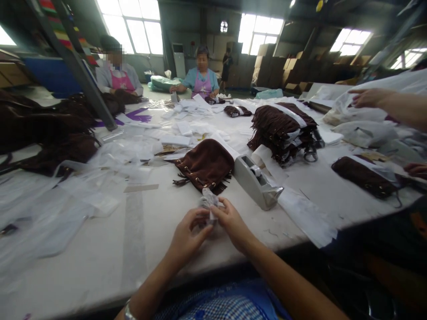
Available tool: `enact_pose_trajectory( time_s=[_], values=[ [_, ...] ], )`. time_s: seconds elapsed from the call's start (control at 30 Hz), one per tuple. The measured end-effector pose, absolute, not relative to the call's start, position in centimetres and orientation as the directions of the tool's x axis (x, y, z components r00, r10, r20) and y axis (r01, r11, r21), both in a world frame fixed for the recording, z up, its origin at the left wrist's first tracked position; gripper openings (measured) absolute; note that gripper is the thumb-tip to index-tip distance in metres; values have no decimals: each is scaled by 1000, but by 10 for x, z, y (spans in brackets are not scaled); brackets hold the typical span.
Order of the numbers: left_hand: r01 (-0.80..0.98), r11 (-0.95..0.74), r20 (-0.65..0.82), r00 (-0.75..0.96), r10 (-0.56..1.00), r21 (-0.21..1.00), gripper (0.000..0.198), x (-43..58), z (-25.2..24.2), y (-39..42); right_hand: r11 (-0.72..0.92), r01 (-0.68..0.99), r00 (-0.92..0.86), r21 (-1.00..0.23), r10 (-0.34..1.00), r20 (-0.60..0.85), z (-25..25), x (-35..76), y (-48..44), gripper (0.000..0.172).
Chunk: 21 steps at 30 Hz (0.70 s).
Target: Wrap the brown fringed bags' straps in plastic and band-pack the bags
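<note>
A dark brown suede drawstring bag (211, 160) with fringe and metal eyelets lies on the table in front of me. From its near edge sticks out a bundle in crumpled whitish wrapping (209, 198); what is inside cannot be made out. My right hand (231, 222) pinches this wrapping between thumb and fingers. Curled around the bundle's lower end from the other side is my left hand (190, 233), its thumb and fingertips closed on it. A grey tape dispenser (255, 182) stands just right of the bag.
Stacked brown fringed bags (283, 126) with white bands sit at the right rear. Plastic sheets (76, 191) cover the left, near a metal post (86, 75). Another person's hand (370, 98) reaches in from the right. Two people in aprons work across the table.
</note>
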<state>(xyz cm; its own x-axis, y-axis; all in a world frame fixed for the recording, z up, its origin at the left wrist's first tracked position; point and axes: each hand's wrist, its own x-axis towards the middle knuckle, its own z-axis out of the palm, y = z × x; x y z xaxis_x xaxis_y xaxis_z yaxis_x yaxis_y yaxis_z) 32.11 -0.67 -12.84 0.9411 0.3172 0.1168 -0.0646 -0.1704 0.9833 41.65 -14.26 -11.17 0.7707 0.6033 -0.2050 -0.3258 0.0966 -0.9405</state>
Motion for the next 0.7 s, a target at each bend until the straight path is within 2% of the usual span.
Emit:
enact_pose_trajectory(
  time_s=[0.07,0.17,0.23,0.27,0.37,0.43,0.47,0.53,0.6,0.7],
  values=[
    [-75,-190,129,948,291,979,29,324,-120,5,28,-246,815,-969,547,-191,-115,429,-154,51],
    [-56,-315,202,869,451,948,31,342,-108,47,-104,-106,852,-989,503,-144,-119,450,-177,50],
    [2,-551,302,835,460,835,33,363,-103,83,-246,24,883,-969,459,-95,-119,460,-191,52],
    [68,-705,345,836,426,706,34,375,-102,101,-312,103,904,-944,425,-42,-118,462,-196,55],
    [174,-821,373,826,422,544,37,414,-102,148,-440,412,902,-798,318,291,-109,457,-202,57],
    [215,-869,365,843,395,445,41,437,-105,170,-425,633,774,-647,345,531,-101,447,-198,46],
    [229,-891,350,859,374,392,42,448,-107,178,-388,721,692,-573,409,595,-98,441,-193,40],
    [246,-925,300,894,332,291,38,465,-109,191,-295,835,542,-464,590,599,-97,434,-182,33],
    [244,-950,239,927,288,197,29,478,-108,202,-284,872,465,-399,735,493,-101,433,-170,31],
    [208,-975,171,961,218,74,18,489,-95,217,-393,852,503,-346,798,331,-115,443,-158,33]
  ],
)
